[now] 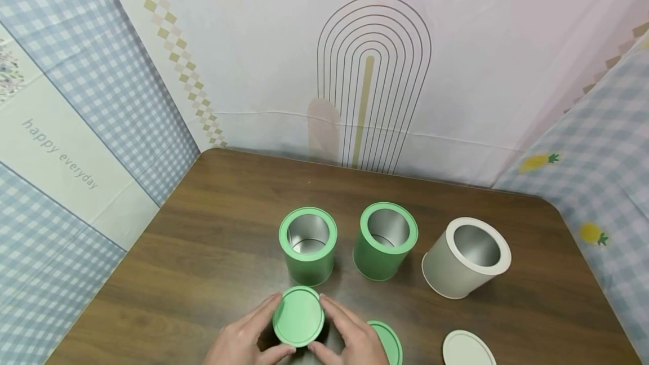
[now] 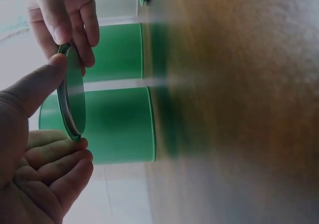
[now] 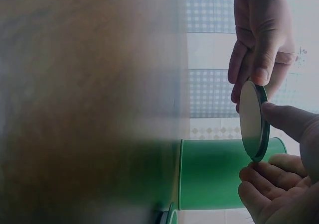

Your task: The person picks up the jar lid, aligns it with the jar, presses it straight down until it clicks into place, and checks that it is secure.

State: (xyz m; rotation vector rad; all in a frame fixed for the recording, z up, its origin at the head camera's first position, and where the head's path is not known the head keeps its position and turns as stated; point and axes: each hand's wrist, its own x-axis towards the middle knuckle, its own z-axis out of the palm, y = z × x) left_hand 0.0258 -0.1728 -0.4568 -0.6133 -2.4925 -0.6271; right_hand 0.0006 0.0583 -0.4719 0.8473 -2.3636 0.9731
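A round green can lid (image 1: 299, 317) is held flat above the table, between both hands. My left hand (image 1: 245, 335) grips its left edge with thumb and fingertips, and my right hand (image 1: 352, 335) pinches the right edge the same way. In the left wrist view, the lid (image 2: 76, 97) hangs off the tabletop, its underside showing. Just beyond it stands an open green can (image 1: 309, 268), with a second open green can (image 1: 377, 258) to the right. Partly behind my right hand lies another green lid (image 1: 390, 345).
An open white can (image 1: 451, 272) stands to the right of the green ones. A white lid (image 1: 467, 349) lies on the brown wooden table (image 1: 203, 241) near the front. Patterned cloth (image 1: 253, 61) hangs behind the table and at both sides.
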